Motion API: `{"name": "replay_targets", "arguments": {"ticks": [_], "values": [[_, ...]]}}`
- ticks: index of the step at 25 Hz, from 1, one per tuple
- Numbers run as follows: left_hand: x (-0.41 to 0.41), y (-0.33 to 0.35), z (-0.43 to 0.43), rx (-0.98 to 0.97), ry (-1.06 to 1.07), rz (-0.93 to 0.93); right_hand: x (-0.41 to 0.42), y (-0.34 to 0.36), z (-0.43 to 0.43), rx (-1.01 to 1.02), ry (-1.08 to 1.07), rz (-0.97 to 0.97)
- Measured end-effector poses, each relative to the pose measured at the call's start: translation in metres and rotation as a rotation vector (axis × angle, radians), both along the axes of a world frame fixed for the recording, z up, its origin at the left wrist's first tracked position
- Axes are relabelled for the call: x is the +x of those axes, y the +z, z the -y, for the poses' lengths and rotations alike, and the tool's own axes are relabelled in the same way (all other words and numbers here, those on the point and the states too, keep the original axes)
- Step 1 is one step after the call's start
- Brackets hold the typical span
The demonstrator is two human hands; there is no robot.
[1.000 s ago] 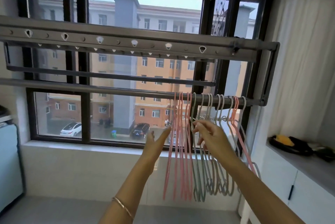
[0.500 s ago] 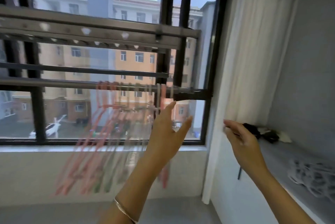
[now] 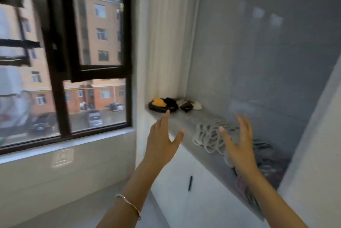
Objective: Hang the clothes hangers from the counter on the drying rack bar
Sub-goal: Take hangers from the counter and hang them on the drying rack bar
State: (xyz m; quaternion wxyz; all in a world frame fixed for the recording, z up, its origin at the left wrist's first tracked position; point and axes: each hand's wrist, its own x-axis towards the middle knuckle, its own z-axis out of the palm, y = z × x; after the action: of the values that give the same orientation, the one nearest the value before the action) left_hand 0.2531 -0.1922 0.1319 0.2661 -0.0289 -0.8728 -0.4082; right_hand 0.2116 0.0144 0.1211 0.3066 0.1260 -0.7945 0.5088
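Observation:
A pile of pale grey clothes hangers [image 3: 208, 136] lies on the grey counter [image 3: 182, 120] at the right. Darker and pinkish hangers [image 3: 267, 161] lie nearer to me on the same counter, blurred. My left hand [image 3: 162, 141] is raised with fingers straight, empty, in front of the counter's edge. My right hand [image 3: 239, 146] hovers above the hanger piles with fingers spread, holding nothing. The drying rack bar is out of view to the left.
A black and yellow object [image 3: 160, 105] and small dark items [image 3: 188, 106] sit at the counter's far end. A white curtain [image 3: 162, 34] hangs by the dark-framed window [image 3: 60, 58]. White cabinet doors [image 3: 186, 185] stand under the counter.
The view has swung right from the rack to the counter. My right hand let go of the hung hangers; both hands moved toward the counter, empty.

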Motion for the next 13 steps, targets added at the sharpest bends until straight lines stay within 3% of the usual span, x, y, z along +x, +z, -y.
{"name": "replay_targets", "arguments": {"ticks": [7, 13], "values": [[-0.156, -0.056, -0.086, -0.119, -0.273, 0.129, -0.094, -0.073, -0.064, 0.021, -0.319, 0.193], [-0.267, -0.109, -0.138, -0.197, -0.552, 0.294, -0.159, -0.137, -0.109, -0.120, -0.711, 0.449]]}}
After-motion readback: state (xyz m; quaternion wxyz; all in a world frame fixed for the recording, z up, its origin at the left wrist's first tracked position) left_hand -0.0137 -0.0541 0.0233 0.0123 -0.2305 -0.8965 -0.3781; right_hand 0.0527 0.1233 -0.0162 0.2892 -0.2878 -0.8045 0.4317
